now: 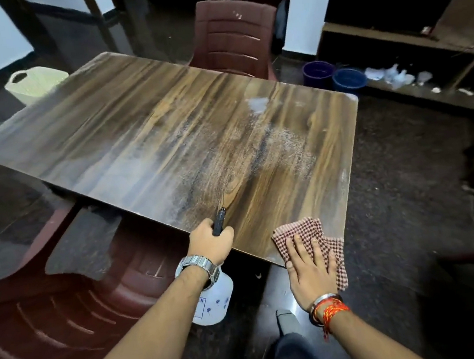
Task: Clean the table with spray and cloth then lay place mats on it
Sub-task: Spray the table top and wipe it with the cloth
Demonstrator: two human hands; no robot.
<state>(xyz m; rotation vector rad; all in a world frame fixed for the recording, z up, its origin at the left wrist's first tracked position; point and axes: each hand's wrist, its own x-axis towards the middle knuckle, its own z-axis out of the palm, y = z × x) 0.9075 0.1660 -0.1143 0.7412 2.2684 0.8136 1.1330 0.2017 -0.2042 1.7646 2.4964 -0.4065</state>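
A wood-grain table [124, 124] fills the middle of the view. Fine spray droplets and a foamy patch cover its right half. My left hand [210, 240] grips a white spray bottle [213, 301] at the table's near edge, its black nozzle [219, 221] aimed over the tabletop. My right hand [311, 271] lies flat with fingers spread on a red-and-white checked cloth [308, 229], pressing it onto the table's near right corner. Part of the cloth hangs over the edge. No place mats are in view.
A maroon plastic chair [232, 36] stands at the far side, another [68, 308] at the near left. A pale basket [34, 83] sits on the floor at far left. Two blue buckets [333, 77] and white litter lie by a low shelf at right.
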